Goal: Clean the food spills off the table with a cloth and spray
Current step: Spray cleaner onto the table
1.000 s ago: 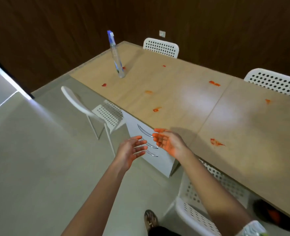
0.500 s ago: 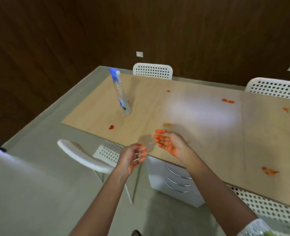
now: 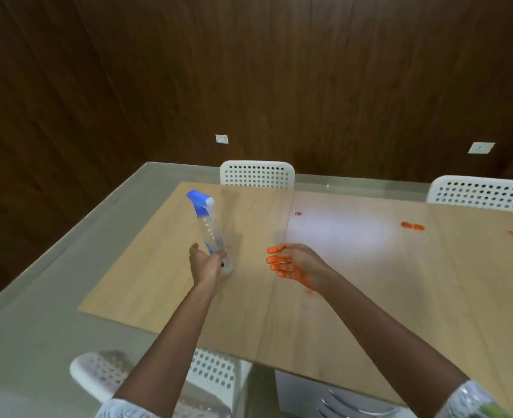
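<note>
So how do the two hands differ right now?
The left hand grips the spray bottle low down; the right hand holds nothing, fingers straight. The right hand is smeared orange; the left looks clean. Both reach out over the table.

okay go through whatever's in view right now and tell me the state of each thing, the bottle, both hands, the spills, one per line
spray bottle: upright on the table, leaning slightly, held near its base
left hand: fingers wrapped round the lower bottle
right hand: open above the table, holding nothing, fingers smeared orange
table: wooden top, not yet wiped
orange spills: on the table to the right, untouched
cloth: not in view
</note>
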